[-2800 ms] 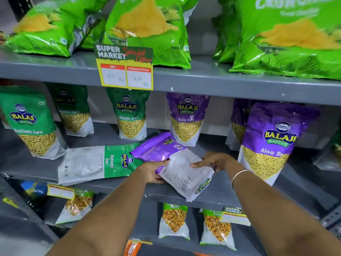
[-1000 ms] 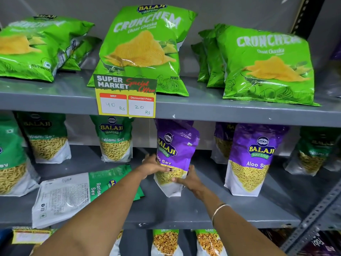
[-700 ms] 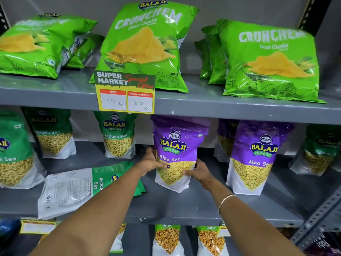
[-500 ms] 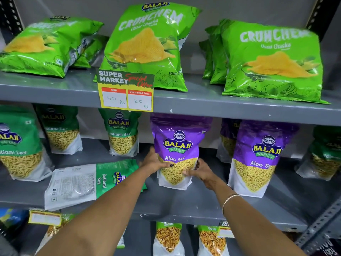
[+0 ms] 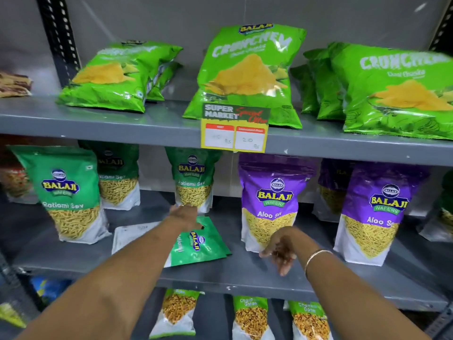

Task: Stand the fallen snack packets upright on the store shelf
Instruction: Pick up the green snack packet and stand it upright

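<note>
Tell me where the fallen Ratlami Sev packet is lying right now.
The fallen Ratlami Sev packet lies flat on the middle shelf, centre-left, between an upright green packet and the purple Aloo Sev packet, under the left hand.

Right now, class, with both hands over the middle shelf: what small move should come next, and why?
Probably close the left hand on the green packet and tip it upright. That packet lies flat on the shelf, the only fallen one in view there. The left hand is at its top edge, while the purple packet stands upright and the right hand hangs open, clear of it.
</note>
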`<state>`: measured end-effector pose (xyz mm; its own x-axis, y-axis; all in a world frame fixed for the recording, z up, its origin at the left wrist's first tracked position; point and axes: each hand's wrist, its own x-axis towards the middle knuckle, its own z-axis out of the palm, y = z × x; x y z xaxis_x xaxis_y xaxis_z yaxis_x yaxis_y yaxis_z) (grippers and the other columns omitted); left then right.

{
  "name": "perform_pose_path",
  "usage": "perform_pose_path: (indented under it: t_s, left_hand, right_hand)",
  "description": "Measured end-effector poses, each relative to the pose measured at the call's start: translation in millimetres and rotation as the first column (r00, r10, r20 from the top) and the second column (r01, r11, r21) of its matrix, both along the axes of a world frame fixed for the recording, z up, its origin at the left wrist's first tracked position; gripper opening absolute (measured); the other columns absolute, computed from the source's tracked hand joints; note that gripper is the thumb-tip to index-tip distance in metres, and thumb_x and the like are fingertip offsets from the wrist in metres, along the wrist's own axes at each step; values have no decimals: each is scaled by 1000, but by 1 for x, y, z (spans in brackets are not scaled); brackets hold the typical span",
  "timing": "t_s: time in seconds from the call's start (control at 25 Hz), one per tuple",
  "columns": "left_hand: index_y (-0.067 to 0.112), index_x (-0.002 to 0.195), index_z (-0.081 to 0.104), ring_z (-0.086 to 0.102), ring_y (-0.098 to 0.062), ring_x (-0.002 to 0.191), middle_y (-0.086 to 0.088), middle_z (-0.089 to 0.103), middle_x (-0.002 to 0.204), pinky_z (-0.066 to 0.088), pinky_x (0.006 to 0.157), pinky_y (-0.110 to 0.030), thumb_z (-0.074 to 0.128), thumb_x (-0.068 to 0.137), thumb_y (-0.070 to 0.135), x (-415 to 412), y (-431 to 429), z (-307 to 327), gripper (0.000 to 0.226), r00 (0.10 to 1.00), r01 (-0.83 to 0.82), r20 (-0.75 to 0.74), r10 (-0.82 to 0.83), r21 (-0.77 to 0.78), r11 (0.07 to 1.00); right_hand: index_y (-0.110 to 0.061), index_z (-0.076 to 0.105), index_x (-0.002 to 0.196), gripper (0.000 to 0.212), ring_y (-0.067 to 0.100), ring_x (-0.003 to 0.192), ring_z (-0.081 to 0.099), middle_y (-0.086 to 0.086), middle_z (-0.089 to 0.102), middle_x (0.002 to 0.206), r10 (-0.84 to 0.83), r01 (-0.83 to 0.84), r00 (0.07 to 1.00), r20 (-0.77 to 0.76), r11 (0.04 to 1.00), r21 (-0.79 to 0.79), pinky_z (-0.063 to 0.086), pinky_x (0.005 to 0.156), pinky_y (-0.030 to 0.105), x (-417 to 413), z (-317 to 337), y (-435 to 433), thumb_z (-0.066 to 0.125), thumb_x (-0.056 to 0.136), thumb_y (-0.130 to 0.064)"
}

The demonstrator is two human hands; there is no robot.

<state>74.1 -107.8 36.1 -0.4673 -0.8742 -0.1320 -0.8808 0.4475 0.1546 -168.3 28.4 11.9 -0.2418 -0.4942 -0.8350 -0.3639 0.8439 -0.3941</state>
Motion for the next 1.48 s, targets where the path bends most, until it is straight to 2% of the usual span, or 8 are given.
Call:
perform_pose_path:
  t_s: [0.12,0.28,0.4,0.56,0.72,0.96,1.12,1.48]
  left_hand:
    - [15,144,33,34,-27,140,-8,33,153,26,114,-39,42,89,50,65,-42,-2,66,995,0,95,-10,107,994]
    - [12,138,43,46,-29,130,-12,46,144,41,91,-32,41,88,57,123,-88,-17,68,997,36,52,-61,381,924]
    - [14,146,30,35,-26,139,-6,30,154,35,107,-29,54,66,74,138,-96,-24,103,996,87,-51,-70,523,848]
    - [7,124,53,57,-29,118,-13,60,128,44,98,-34,68,71,53,144,-97,-22,72,992,101,-122,-35,596,796]
    - [7,108,55,64,-22,89,-11,67,105,53,80,-42,76,73,18,150,-93,-17,43,939,193,-322,124,788,584]
    - [14,91,60,60,-12,85,-3,65,95,49,68,-20,76,71,3,143,-88,9,28,787,376,-606,117,621,688]
    - [-2,117,59,62,-22,103,-10,65,116,53,79,-18,80,59,-8,126,-91,4,62,595,359,-787,165,444,821]
    - [4,127,49,57,-26,118,-11,61,126,43,90,-25,81,59,-2,113,-84,-23,76,598,122,-769,226,366,922]
  right_hand:
    - [8,52,72,55,32,67,69,21,64,43,23,-31,997,71,994,103,44,99,40,83,-9,-29,50,88,-44]
    - [3,46,71,59,27,56,66,17,61,40,-257,274,943,209,960,-57,50,69,37,175,-25,-44,43,86,-55]
    - [-1,48,83,52,28,64,57,17,55,74,-452,540,800,393,829,-146,46,63,44,209,-36,-47,53,82,-52]
    - [-9,48,110,43,30,90,59,19,54,108,-533,729,630,565,657,-192,49,80,48,227,-36,-63,67,80,-33]
    - [-7,56,107,42,26,70,60,11,59,92,-502,694,704,502,638,-333,53,66,42,233,-10,-64,74,73,-24]
    - [4,58,96,43,26,76,56,16,63,104,-544,613,768,338,472,-634,53,63,36,231,56,-81,82,63,-8]
    - [6,51,115,59,21,95,58,14,63,109,-529,384,830,175,314,-868,47,84,26,234,84,-95,78,63,7]
    - [0,42,123,70,20,107,57,15,61,123,-497,217,868,5,370,-903,44,84,23,217,44,-107,81,66,-9]
